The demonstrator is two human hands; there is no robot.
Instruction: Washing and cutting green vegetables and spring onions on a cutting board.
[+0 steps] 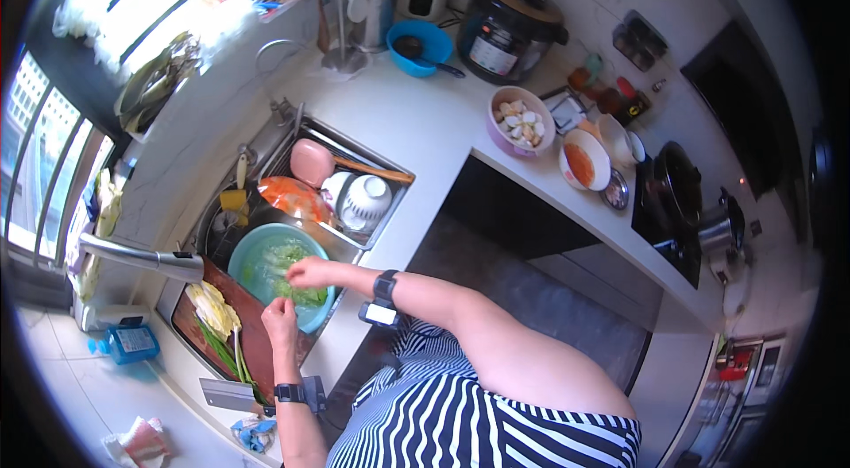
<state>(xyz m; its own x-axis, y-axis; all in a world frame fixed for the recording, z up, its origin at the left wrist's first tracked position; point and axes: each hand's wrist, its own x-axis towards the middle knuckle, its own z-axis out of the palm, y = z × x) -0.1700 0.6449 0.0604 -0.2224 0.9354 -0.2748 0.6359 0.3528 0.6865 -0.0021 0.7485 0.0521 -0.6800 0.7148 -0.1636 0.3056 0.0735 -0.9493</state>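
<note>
A turquoise basin (246,249) of water sits in the sink, with chopped leafy greens (307,296) floating in it. Over the basin's right side is my right hand (311,272), fingers curled downward just above the greens. My left hand (280,318) is at the near rim with its fingers bent together. Whether either hand pinches a piece of leaf is too small to tell. Beside the basin lies a reddish-brown cutting board (257,335) bearing a piece of napa cabbage (212,310) and scallions (226,350). A cleaver (228,393) rests at the board's near end.
A pull-out faucet (143,257) reaches over the board. The dish rack (362,243) holds white bowls (367,196) and a pink container (312,162). On the counter are a blue bowl (420,36) with a ladle, a pressure cooker (508,29), and a pink bowl (510,146) of pale chunks.
</note>
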